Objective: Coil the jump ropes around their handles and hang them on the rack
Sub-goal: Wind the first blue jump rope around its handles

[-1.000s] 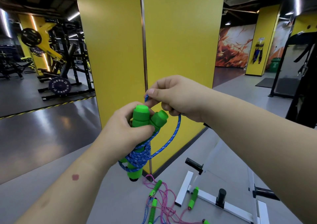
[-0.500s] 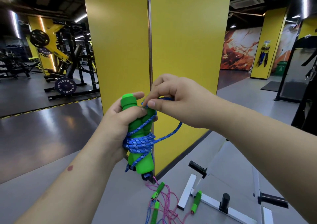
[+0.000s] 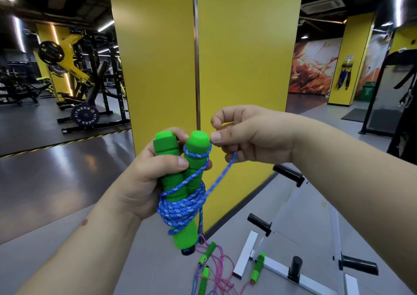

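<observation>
My left hand (image 3: 144, 179) grips two green foam handles (image 3: 180, 181) held upright side by side. A blue speckled jump rope (image 3: 180, 206) is coiled several times around their middle, and one turn loops over the top of the right handle. My right hand (image 3: 250, 134) pinches the free end of the blue rope just right of that handle's top. On the floor below lie more jump ropes (image 3: 216, 272), pink and blue with green handles, in a loose tangle.
A white rack (image 3: 279, 270) with black pegs lies low at the lower right, beside the tangled ropes. A yellow pillar (image 3: 203, 57) stands directly ahead. Weight machines stand far left, and a dark frame stands at the right edge.
The handles have come up and turned so both tops face me. My right hand has carried the rope end over the top of the right handle, forming a loop there.
</observation>
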